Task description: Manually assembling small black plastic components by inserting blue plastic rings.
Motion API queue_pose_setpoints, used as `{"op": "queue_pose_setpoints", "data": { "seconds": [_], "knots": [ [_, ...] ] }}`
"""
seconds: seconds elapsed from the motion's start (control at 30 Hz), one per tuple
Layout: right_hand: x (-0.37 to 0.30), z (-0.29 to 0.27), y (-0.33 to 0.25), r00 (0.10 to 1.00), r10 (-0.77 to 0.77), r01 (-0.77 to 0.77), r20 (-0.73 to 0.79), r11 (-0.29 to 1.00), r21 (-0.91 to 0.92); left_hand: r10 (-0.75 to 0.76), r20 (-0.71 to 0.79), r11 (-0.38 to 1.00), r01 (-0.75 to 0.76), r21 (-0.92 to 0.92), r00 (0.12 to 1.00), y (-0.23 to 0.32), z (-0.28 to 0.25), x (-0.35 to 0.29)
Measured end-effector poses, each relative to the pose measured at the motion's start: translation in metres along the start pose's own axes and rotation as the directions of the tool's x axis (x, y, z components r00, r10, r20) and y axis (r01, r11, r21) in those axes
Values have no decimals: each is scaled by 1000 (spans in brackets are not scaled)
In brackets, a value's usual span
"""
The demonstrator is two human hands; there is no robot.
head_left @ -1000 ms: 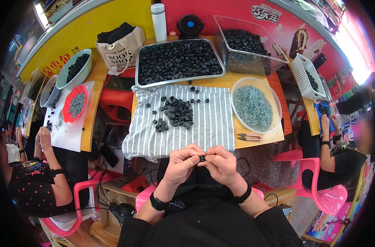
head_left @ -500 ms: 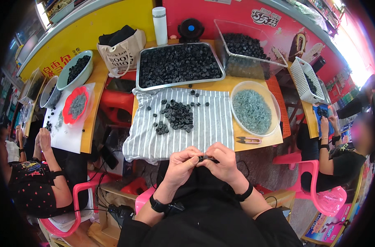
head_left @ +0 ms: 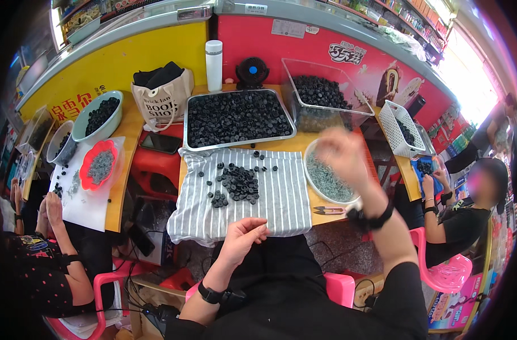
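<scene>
Left hand (head_left: pixel 242 241): fingers curled in toward the thumb, in front of the near edge of the striped cloth (head_left: pixel 281 195); cannot tell whether a part is pinched inside.
Right hand (head_left: pixel 340 153): blurred, above the round tub (head_left: pixel 306 170); cannot tell whether it is closed or gripping anything.
Black parts (head_left: pixel 242 184): small, round, heaped on the cloth left of its middle, with a few loose ones around the heap.
Pale pieces (head_left: pixel 326 180): a tangle of small translucent bits inside the round tub, on the right side of the desk (head_left: pixel 317 199).
Snips (head_left: pixel 330 210): lying on the desk between the cloth and the near side of the tub.
Metal tray (head_left: pixel 224 144): full of more black parts, just beyond the cloth.
Clear bin (head_left: pixel 312 120): to the right of the tray, also holding black parts.
Back of the desk: a white bottle (head_left: pixel 213 65) and a black fan (head_left: pixel 252 73), side by side behind the tray.
Neighbours: a person (head_left: pixel 468 209) seated at the right; another person's hands (head_left: pixel 53 209) at the left.
</scene>
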State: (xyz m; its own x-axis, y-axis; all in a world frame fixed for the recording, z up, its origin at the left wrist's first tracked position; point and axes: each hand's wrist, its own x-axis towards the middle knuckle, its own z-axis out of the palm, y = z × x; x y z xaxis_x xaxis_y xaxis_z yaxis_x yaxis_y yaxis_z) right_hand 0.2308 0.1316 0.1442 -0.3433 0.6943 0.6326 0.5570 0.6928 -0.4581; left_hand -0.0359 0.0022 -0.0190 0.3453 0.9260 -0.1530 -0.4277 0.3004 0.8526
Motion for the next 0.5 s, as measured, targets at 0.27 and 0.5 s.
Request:
{"op": "queue_pose_setpoints", "data": {
  "seconds": [0.27, 0.5],
  "knots": [
    [33, 23, 27, 956, 259, -277, 135, 950, 143, 17, -42, 999, -15, 50, 999, -1, -11, 6],
    [-47, 142, -9, 876, 232, -235, 423, 971, -44, 60, -41, 992, -55, 113, 997, -6, -6, 6]
  ]
}}
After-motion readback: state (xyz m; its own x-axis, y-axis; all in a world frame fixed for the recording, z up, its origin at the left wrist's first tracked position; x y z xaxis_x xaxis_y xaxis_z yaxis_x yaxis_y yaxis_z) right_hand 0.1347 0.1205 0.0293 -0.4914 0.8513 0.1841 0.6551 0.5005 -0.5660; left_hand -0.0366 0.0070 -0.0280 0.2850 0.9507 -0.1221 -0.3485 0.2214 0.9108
